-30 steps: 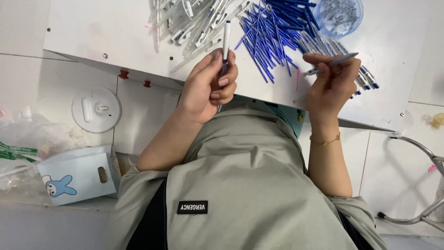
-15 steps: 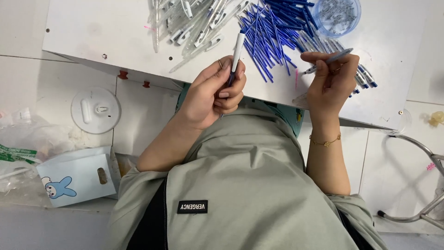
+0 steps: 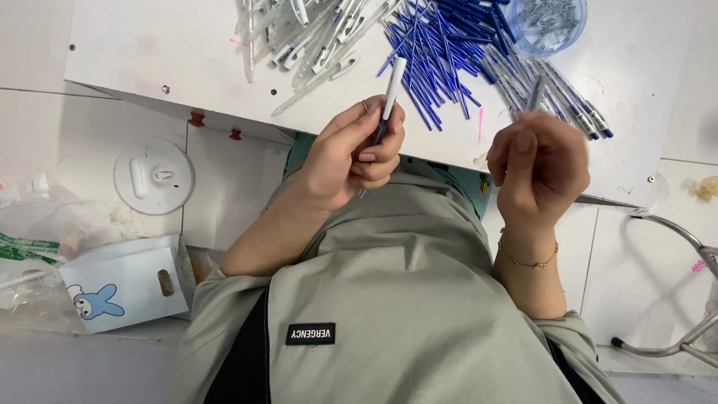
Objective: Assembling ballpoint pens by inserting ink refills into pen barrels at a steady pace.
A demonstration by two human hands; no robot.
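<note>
My left hand (image 3: 351,153) has its grip closed around a white pen barrel (image 3: 390,90), held upright so the open end faces me. My right hand (image 3: 540,168) pinches a thin refill (image 3: 534,93), blurred, just above the fingers. On the counter (image 3: 149,52) beyond lie clear barrels (image 3: 299,37) at far left, blue refills (image 3: 434,45) in the middle, and a round blue tub (image 3: 550,22) at far right, all near my hands.

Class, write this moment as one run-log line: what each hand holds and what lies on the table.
left hand: holds pen | right hand: holds blurred thin part | table: blue refills, clear barrels
</note>
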